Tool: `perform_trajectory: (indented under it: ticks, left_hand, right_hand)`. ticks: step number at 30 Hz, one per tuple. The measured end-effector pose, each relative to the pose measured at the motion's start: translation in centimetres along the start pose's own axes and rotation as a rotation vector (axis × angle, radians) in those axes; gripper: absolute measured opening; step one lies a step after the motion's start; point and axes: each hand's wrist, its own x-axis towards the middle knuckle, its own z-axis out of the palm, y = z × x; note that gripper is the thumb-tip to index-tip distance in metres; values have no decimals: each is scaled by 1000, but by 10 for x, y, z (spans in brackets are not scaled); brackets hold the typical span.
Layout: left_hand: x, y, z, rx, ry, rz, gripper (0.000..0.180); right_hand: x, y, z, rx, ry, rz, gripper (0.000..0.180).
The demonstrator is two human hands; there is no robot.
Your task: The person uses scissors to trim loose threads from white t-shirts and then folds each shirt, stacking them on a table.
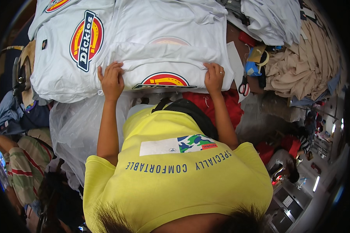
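A white T-shirt with a red, yellow and dark oval print lies in front of me, its near part folded back in a band across its width. My left hand is closed on the left end of this fold, fingers bent over the fabric. At the right end, my right hand pinches the cloth, with a ring on one finger. Part of the print shows below the fold at the near edge, and a faint part shows through the fabric above it. More white T-shirts with the same print lie directly to the left.
Red-handled scissors lie right of the shirt, near a tape roll. Beige cloth and white garments are heaped at the right. Clear plastic and red fabric hang below the near edge. A person sits at left.
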Motion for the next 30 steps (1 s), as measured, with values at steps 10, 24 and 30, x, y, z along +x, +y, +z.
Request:
perform_trajectory:
  ticks: [10, 24, 30]
  left_hand:
    - [-1, 1, 4, -9, 57, -21, 18]
    - [-2, 2, 6, 38, 73, -8, 24]
    - [-1, 3, 5, 61, 51, 17, 22]
  right_hand:
    - [-1, 0, 2, -8, 1, 20, 34]
    - [-2, 0, 3, 31, 183, 52, 37]
    - [-7, 3, 5, 52, 250, 73, 39]
